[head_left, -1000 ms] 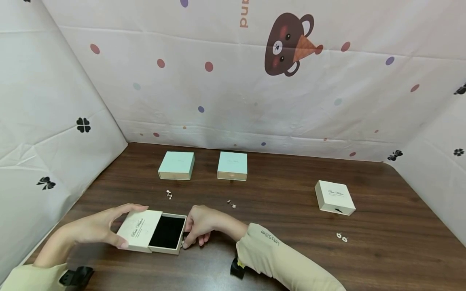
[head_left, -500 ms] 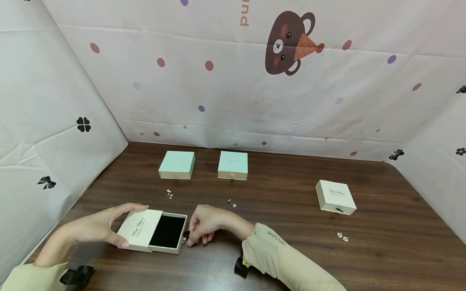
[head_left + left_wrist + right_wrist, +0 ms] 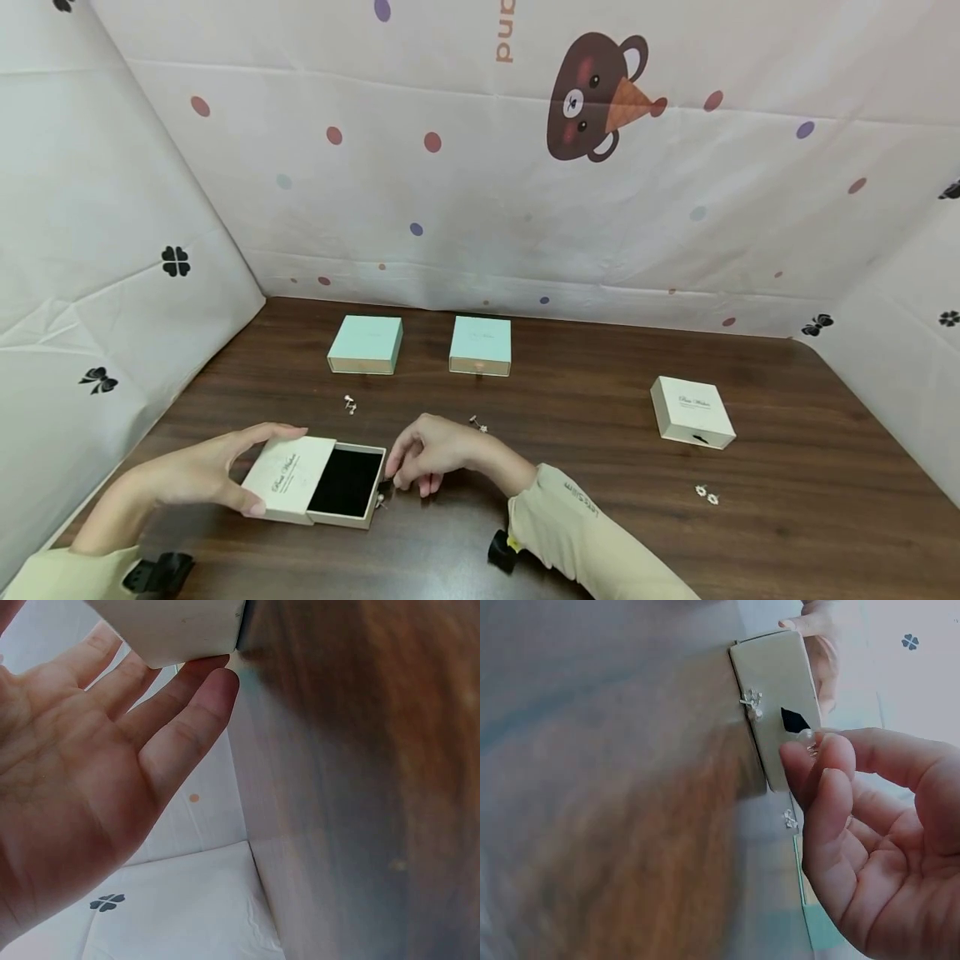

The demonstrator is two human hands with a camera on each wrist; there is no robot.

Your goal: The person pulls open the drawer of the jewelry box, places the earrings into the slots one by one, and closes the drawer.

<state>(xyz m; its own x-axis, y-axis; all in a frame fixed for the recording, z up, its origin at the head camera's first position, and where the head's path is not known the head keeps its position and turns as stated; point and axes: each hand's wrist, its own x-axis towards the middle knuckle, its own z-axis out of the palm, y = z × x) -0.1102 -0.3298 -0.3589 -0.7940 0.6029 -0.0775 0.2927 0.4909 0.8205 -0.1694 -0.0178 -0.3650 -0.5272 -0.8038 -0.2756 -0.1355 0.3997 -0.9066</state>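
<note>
My left hand (image 3: 198, 471) grips the sleeve of a white jewellery box (image 3: 288, 477) between thumb and fingers. The box's drawer (image 3: 373, 496) is slid partway out to the right, showing a black lining (image 3: 347, 481). A black ribbon tab (image 3: 793, 720) sticks out from the drawer front. Just off that front, my right hand (image 3: 431, 454) pinches a small silvery earring with a pearl (image 3: 807, 736) between thumb and index finger. Another silvery earring (image 3: 751, 703) lies against the drawer front, also visible in the head view.
Two mint boxes (image 3: 366, 344) stand at the back, and a closed white box (image 3: 693, 412) at the right. Small earring pairs lie on the brown table (image 3: 570, 400): one left (image 3: 350, 405), one mid-table (image 3: 478, 424), one right (image 3: 707, 495). Patterned cloth walls (image 3: 450, 183) enclose the table.
My right hand has risen a little and drawn back rightward from the drawer front, uncovering the earring beside it. My left hand and the box have stayed in place.
</note>
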